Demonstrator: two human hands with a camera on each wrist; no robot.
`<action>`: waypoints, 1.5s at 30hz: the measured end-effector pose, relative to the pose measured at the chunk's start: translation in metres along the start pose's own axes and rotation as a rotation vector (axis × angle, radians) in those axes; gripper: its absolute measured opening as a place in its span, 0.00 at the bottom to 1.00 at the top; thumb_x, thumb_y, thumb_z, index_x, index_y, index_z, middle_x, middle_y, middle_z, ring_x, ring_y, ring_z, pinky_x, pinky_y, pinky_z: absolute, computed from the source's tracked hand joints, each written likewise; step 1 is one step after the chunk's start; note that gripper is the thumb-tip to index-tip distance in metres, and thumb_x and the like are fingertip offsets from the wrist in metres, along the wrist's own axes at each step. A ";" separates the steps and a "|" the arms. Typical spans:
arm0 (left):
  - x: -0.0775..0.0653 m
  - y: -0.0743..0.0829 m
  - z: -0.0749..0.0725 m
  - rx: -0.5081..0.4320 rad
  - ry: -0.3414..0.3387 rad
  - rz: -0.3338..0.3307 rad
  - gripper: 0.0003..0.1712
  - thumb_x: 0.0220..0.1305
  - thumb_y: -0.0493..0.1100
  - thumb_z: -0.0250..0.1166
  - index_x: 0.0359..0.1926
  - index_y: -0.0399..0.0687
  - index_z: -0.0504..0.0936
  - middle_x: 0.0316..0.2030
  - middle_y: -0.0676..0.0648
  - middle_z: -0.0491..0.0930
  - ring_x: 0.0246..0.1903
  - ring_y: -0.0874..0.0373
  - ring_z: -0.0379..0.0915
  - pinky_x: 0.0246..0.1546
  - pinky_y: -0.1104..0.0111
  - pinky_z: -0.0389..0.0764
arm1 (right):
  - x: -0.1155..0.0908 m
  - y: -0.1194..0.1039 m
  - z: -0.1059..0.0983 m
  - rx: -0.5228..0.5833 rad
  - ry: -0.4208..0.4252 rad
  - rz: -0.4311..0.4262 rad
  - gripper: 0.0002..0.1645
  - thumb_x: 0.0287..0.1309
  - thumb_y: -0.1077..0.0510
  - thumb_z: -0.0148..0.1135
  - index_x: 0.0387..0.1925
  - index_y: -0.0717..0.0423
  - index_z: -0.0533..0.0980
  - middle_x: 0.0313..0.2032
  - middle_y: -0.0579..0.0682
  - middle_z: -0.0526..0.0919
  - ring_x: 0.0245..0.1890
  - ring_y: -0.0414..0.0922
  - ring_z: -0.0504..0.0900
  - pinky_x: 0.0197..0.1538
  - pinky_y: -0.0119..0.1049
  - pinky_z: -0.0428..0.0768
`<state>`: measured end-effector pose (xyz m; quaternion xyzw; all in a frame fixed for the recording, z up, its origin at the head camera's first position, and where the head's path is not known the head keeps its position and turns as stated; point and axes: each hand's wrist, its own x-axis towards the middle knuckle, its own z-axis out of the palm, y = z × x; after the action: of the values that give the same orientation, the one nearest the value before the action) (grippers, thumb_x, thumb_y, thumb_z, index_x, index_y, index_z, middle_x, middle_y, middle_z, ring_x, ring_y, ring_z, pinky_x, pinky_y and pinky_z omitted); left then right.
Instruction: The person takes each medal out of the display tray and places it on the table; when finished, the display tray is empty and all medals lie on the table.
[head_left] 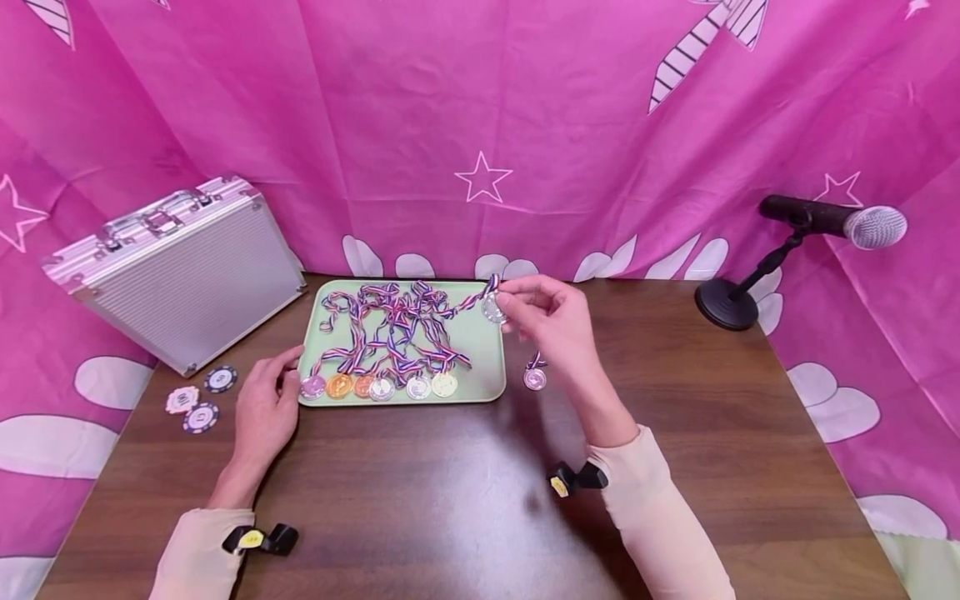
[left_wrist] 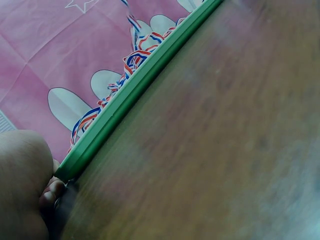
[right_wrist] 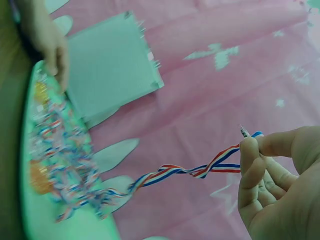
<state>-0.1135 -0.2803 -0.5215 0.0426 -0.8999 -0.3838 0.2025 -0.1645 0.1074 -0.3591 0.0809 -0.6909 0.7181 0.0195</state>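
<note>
My right hand (head_left: 551, 321) pinches a silver medal (head_left: 492, 308) between thumb and fingers above the far right corner of the green tray (head_left: 483, 358). Its striped ribbon (right_wrist: 170, 171) stretches, twisted, down to the tangled ribbons (head_left: 401, 329) on the tray. My left hand (head_left: 266, 408) holds the tray's left edge; in the left wrist view its fingertips (left_wrist: 52, 192) show below the rim. Along the tray's near side lie several medals, among them a gold medal (head_left: 339, 386) and a silver-coloured medal (head_left: 418, 387).
Another medal (head_left: 535, 379) lies on the wooden table (head_left: 420, 500), right of the tray. A silver case (head_left: 195, 279) stands behind the left hand, with poker chips (head_left: 200, 417) near it. A microphone (head_left: 832, 218) on a stand is at the far right. A pink curtain (head_left: 420, 125) hangs behind.
</note>
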 end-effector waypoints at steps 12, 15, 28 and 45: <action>-0.001 -0.001 -0.001 -0.008 -0.004 -0.003 0.23 0.79 0.31 0.56 0.70 0.34 0.83 0.53 0.31 0.82 0.48 0.42 0.74 0.48 0.52 0.66 | -0.007 -0.064 -0.027 0.243 0.110 -0.195 0.17 0.67 0.76 0.66 0.39 0.53 0.90 0.27 0.49 0.90 0.20 0.39 0.85 0.24 0.28 0.79; 0.000 -0.001 -0.002 -0.003 -0.009 -0.010 0.23 0.80 0.31 0.56 0.70 0.34 0.82 0.53 0.31 0.82 0.48 0.42 0.74 0.48 0.52 0.66 | 0.008 -0.064 -0.042 0.234 0.203 -0.214 0.14 0.67 0.75 0.68 0.38 0.54 0.90 0.26 0.48 0.89 0.20 0.38 0.85 0.24 0.27 0.80; -0.001 0.002 -0.001 -0.006 -0.004 -0.005 0.23 0.80 0.30 0.57 0.70 0.34 0.83 0.53 0.31 0.82 0.48 0.43 0.74 0.49 0.53 0.66 | 0.028 -0.026 -0.086 0.188 0.378 -0.182 0.10 0.68 0.74 0.69 0.39 0.58 0.89 0.27 0.48 0.90 0.21 0.39 0.85 0.28 0.29 0.84; 0.000 0.002 0.000 -0.004 0.001 -0.007 0.23 0.79 0.31 0.56 0.70 0.34 0.83 0.53 0.31 0.82 0.48 0.43 0.74 0.49 0.53 0.66 | -0.031 0.120 -0.098 -0.106 0.249 0.265 0.14 0.69 0.72 0.70 0.52 0.80 0.83 0.26 0.44 0.88 0.21 0.35 0.83 0.29 0.27 0.84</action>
<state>-0.1134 -0.2785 -0.5200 0.0458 -0.8988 -0.3865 0.2018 -0.1592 0.2022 -0.4851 -0.1016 -0.7246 0.6815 0.0145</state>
